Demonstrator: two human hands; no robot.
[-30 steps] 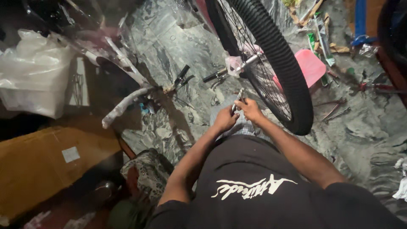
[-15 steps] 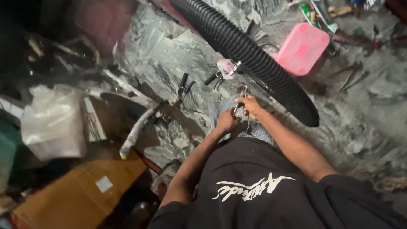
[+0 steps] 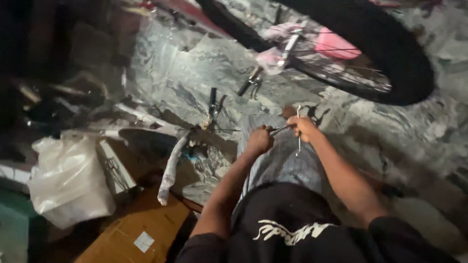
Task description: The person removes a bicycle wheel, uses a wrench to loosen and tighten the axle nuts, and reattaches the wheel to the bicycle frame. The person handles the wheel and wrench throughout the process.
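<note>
My left hand [image 3: 259, 140] and my right hand [image 3: 302, 127] are held close together over my lap, above striped grey trousers. My right hand grips a thin metal wrench [image 3: 299, 139] that hangs down from the fist. My left hand is closed on a small dark metal part [image 3: 279, 129] that reaches toward the right hand. A black bicycle wheel [image 3: 390, 58] with thin spokes stands just beyond my hands at the upper right.
A pink plastic box [image 3: 334, 44] lies behind the wheel. A wrapped bicycle handlebar [image 3: 171, 170] and black brake levers [image 3: 214, 104] lie on the grey marbled floor. A white plastic bag [image 3: 68, 180] and a brown cardboard box [image 3: 136, 234] sit at the lower left.
The view swung left and down, so the wheel now sits higher and to the right. My hands drew back from the wheel toward my lap, still together on the tool.
</note>
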